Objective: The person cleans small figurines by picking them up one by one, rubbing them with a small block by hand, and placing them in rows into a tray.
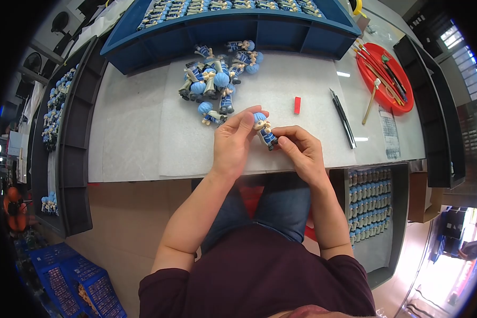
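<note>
One small blue-haired plastic figurine [266,133] is held between the left hand [234,142] and right hand [305,152]; a loose figurine heap [221,80] beyond them seemingly remains; neat blue-haired figurine rows [370,202] to their right look finished.

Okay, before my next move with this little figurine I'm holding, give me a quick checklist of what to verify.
1. Figurine held by both hands: ok; left hand at its head, right hand at its feet.
2. Loose figurines well away from the left hand: not ok; the nearest lies right beside it.
3. Slim black tool on the table: ok, right of the red block.
4. Brushes in the red tray: ok.
5. Figurine's finish flawless: cannot tell, too small.
</note>
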Demonstrator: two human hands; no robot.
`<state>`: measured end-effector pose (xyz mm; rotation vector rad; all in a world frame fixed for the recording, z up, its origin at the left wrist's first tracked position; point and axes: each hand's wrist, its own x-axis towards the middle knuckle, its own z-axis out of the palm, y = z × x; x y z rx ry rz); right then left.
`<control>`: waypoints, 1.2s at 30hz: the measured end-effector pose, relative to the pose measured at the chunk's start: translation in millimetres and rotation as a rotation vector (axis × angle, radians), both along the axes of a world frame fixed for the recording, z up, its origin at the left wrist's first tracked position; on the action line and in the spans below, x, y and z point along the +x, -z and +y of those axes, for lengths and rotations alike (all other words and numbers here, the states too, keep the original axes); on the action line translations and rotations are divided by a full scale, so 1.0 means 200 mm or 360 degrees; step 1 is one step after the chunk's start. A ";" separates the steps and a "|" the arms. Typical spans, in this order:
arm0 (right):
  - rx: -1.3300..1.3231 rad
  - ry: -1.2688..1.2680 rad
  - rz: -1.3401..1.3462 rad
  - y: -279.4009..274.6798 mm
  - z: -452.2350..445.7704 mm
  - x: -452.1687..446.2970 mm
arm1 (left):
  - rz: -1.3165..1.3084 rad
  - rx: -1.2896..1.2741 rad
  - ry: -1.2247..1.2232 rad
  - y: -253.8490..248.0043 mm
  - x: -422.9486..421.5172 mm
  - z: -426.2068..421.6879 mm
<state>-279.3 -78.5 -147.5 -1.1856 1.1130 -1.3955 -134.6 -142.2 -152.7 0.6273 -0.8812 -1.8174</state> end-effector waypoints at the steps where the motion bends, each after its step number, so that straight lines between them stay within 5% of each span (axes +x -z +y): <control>1: 0.0000 -0.0002 0.0001 0.00 0.00 0.00 | 0.0013 0.0018 -0.0002 0.00 0.00 0.00; 36: -0.0194 0.0104 -0.0006 -0.01 0.00 0.00 | -0.0069 -0.0075 -0.0028 0.00 0.00 0.01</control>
